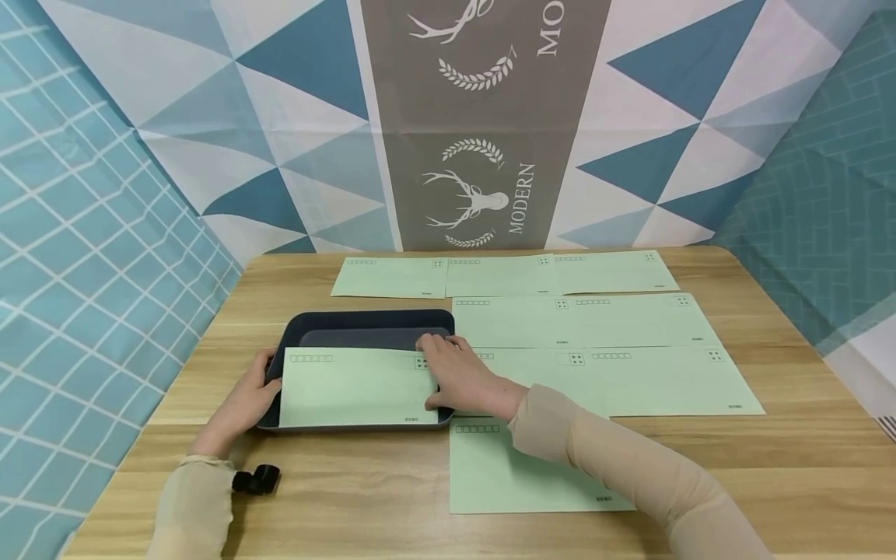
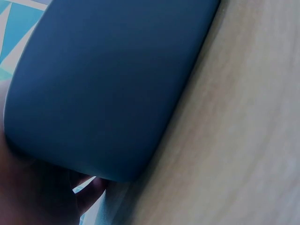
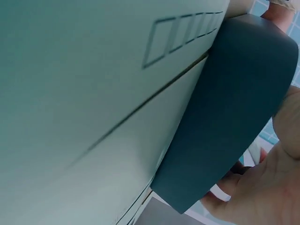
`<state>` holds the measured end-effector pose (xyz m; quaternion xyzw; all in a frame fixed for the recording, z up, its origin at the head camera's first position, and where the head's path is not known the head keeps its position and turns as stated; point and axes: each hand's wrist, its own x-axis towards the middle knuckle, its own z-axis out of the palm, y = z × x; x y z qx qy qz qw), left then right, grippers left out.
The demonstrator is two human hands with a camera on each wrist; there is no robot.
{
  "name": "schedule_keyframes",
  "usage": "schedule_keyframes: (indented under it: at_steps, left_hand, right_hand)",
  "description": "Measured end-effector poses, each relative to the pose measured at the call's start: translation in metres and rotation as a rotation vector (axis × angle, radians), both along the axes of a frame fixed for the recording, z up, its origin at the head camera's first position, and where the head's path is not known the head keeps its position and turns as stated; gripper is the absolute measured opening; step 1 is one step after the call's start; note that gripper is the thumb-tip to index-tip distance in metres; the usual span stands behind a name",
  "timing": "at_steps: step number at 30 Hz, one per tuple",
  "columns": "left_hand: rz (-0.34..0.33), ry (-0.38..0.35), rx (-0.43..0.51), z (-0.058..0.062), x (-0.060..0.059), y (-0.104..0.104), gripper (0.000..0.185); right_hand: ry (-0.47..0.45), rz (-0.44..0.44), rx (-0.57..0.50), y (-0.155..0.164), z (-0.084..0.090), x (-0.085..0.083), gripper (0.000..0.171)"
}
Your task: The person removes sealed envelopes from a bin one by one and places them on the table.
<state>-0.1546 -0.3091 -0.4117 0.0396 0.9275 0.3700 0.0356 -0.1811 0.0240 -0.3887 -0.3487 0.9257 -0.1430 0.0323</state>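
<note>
Both hands are on the dark tray (image 1: 294, 327), which sits on the wooden table (image 1: 350, 498) toward its left side. A pale green envelope (image 1: 357, 386) lies across the near half of the tray, its near edge reaching the tray's front rim, its printed boxes facing up.

The left hand (image 1: 245, 404) grips the tray's left rim, fingers curled round the edge; the left wrist view shows only the tray's blue-grey underside (image 2: 108, 89) against the wood, with the hand (image 2: 37, 197) dark and blurred at the bottom, so the exact finger hold there is hard to make out.

The right hand (image 1: 458, 377) covers the tray's right rim, fingers (image 1: 430, 342) lying on the envelope's right end and thumb down at the tray's near right corner. In the right wrist view the palm (image 3: 262, 187) wraps the tray's rounded corner (image 3: 234, 108), the envelope (image 3: 93, 93) filling the frame beside it.

Right of the tray more green envelopes (image 1: 595, 365) lie flat in overlapping rows, one more (image 1: 518, 474) near the front edge under the right forearm. A small black clip-like object (image 1: 256, 479) rests just in front of the tray's left corner, by the left sleeve.
</note>
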Motion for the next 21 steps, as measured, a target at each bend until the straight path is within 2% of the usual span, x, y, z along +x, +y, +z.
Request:
schedule_keyframes:
  at_steps: [8,10,16,21]
  left_hand:
    - [-0.003,0.015,0.027,-0.001,-0.001,-0.002,0.046]
    - [-0.001,0.017,0.026,-0.001,-0.001,-0.002,0.046]
    - [-0.004,0.033,0.057,-0.001,0.0,-0.001,0.053]
    - [-0.024,0.079,0.06,-0.003,0.0,-0.002,0.05]
  right_hand:
    - [-0.162,0.059,-0.16,0.001,0.011,0.009,0.057]
    - [-0.178,0.082,-0.191,0.001,0.013,0.012,0.05]
    - [-0.099,0.136,-0.267,0.002,0.013,0.019,0.035]
    - [-0.062,0.128,-0.345,0.003,0.012,0.022,0.031]
